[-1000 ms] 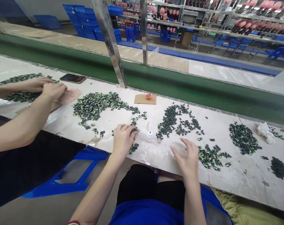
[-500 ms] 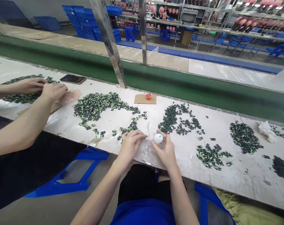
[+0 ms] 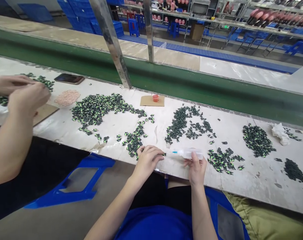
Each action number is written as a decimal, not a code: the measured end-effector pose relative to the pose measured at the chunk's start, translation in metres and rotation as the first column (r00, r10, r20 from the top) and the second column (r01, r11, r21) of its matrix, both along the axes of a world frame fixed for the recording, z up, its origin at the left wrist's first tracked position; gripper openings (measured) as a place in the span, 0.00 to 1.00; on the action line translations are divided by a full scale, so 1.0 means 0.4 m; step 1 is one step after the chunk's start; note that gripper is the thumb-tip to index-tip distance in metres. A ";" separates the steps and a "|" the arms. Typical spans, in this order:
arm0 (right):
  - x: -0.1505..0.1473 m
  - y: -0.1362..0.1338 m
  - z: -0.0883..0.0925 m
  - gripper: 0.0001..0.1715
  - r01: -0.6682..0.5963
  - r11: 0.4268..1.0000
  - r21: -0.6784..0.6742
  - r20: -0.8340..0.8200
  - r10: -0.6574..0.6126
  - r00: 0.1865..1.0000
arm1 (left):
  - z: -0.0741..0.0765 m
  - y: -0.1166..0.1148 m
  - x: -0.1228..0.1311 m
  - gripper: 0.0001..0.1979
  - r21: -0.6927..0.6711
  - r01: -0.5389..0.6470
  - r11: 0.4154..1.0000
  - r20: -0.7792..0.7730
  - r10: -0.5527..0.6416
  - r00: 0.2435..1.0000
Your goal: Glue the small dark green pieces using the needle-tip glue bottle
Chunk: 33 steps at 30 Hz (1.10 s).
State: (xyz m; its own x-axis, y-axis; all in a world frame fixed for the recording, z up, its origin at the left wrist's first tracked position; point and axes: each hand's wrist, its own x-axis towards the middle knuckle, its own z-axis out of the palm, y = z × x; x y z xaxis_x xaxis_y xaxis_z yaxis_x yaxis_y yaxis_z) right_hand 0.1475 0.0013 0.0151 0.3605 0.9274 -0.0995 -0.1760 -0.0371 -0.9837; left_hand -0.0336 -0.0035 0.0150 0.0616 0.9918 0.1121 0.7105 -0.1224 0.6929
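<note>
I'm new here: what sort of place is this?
Probably a factory assembly floor: heaps of small black-and-green parts lie on a long white worktable, what looks like a green conveyor belt runs behind it, and rows of pink items show in the background.

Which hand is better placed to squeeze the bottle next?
Probably the right hand: it already holds the bottle, its blue tip pointing toward the left hand, which holds a small dark piece.

**Singles Dominate!**

Two wearer's hands (image 3: 149, 158) (image 3: 197, 168), two co-worker's hands (image 3: 28, 96) (image 3: 8, 85), that's four! One bottle (image 3: 190, 153), one pinched dark piece (image 3: 164, 154), one phone (image 3: 69, 78), one red pot (image 3: 155, 98), one pink heap (image 3: 67, 97), one crumpled tissue (image 3: 280, 133), and yes, two metal posts (image 3: 111, 41) (image 3: 148, 33)!
</note>
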 end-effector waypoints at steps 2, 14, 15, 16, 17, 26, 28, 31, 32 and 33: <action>-0.010 -0.002 0.002 0.24 0.004 1.000 -0.021 0.082 -0.002 0.997 | 0.001 -0.004 -0.003 0.06 0.000 0.022 1.000 0.006 -0.022 1.000; -0.025 0.000 -0.001 0.21 0.018 0.997 -0.069 0.311 0.005 0.950 | -0.008 -0.002 0.004 0.04 0.137 -0.019 0.990 -0.009 0.020 1.000; -0.025 0.000 -0.001 0.21 0.017 0.997 -0.074 0.318 0.008 0.948 | -0.010 -0.002 0.004 0.04 0.146 -0.021 0.989 -0.010 0.023 1.000; -0.025 0.000 0.000 0.21 0.016 0.997 -0.079 0.324 0.011 0.946 | -0.011 -0.003 0.004 0.04 0.152 -0.024 0.988 -0.009 0.025 1.000; -0.025 0.000 0.001 0.21 0.016 0.996 -0.083 0.328 0.012 0.945 | -0.013 -0.002 0.004 0.04 0.155 -0.025 0.988 -0.008 0.026 1.000; -0.028 0.000 -0.002 0.21 -0.005 0.995 -0.097 0.353 0.039 0.935 | -0.018 0.000 0.004 0.04 0.156 -0.036 0.987 0.000 0.037 0.999; -0.028 0.000 -0.004 0.22 -0.010 0.995 -0.102 0.353 0.046 0.934 | -0.016 -0.001 0.005 0.04 0.150 -0.042 0.988 0.005 0.042 0.999; -0.027 0.000 -0.003 0.22 -0.013 0.995 -0.102 0.357 0.049 0.933 | -0.012 -0.001 0.004 0.04 0.127 -0.039 0.991 0.009 0.038 0.999; -0.028 0.000 -0.002 0.21 -0.014 0.995 -0.101 0.359 0.049 0.932 | -0.011 -0.001 0.004 0.04 0.117 -0.034 0.993 0.008 0.034 0.999; -0.028 0.000 -0.001 0.21 -0.013 0.995 -0.099 0.361 0.048 0.931 | -0.009 -0.001 0.004 0.04 0.108 -0.031 0.994 0.006 0.031 1.000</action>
State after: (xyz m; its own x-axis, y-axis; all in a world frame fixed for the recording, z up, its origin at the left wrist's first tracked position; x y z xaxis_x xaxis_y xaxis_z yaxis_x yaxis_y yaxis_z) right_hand 0.1363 0.0013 0.0146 0.3599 0.9314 -0.0538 0.1942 -0.1312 -0.9722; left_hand -0.0320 -0.0040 0.0112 0.0300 0.9752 0.2191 0.7120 -0.1747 0.6801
